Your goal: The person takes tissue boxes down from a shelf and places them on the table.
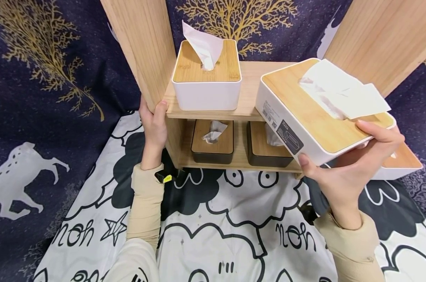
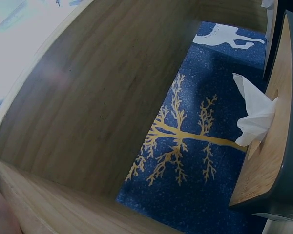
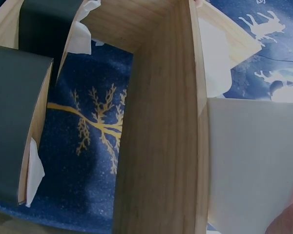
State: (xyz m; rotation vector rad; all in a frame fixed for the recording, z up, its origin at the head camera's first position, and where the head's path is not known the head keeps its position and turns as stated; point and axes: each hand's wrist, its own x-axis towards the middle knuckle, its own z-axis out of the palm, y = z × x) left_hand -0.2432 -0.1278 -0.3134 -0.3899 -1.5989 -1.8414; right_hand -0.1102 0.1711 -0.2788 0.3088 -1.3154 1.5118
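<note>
In the head view, my right hand grips a white tissue box with a wooden lid by its near right corner. The box is tilted at the right part of the upper shelf, a tissue flopping from its slot; its white underside shows in the right wrist view. Whether it touches the shelf I cannot tell. My left hand holds the left side panel of the wooden shelf unit, thumb on its front edge. Beside that panel, another white tissue box sits upright on the upper shelf.
Two dark tissue boxes with wooden lids, left and right, stand on the lower shelf. Another white box lies on the patterned sheet behind my right hand. A dark blue cloth hangs behind the unit.
</note>
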